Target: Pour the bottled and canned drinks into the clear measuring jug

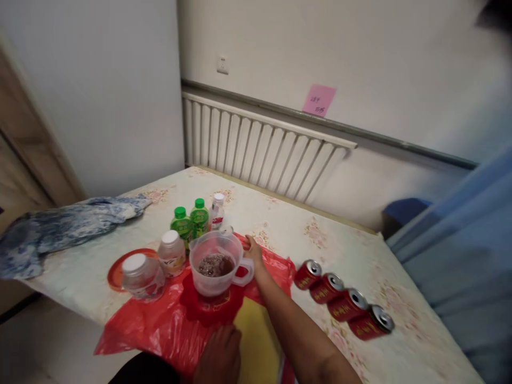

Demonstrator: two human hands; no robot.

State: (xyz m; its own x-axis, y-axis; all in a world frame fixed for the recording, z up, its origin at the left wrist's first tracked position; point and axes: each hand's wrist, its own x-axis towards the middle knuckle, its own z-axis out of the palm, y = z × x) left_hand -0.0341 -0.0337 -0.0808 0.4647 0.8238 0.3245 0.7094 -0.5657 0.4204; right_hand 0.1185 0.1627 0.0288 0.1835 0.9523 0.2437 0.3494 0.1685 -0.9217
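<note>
Measuring jug: clear plastic, dark liquid inside, standing on a red mat over the red plastic bag; its handle faces the right hand.
Right hand: reaching past the jug's far rim, just beside its handle; whether it grips anything cannot be told.
Left hand: resting palm-down and flat on the bag, near the jug's front.
Cans: four red ones lying in a row, right of the arm.

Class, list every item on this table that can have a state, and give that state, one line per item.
Clear jug: upright, uncovered, holding some dark liquid.
Four red cans: lying on their sides, in a row.
Two green-capped bottles: upright, capped.
Red bag: spread flat.
Right hand: at the jug's rim.
Left hand: resting on the bag.
</note>
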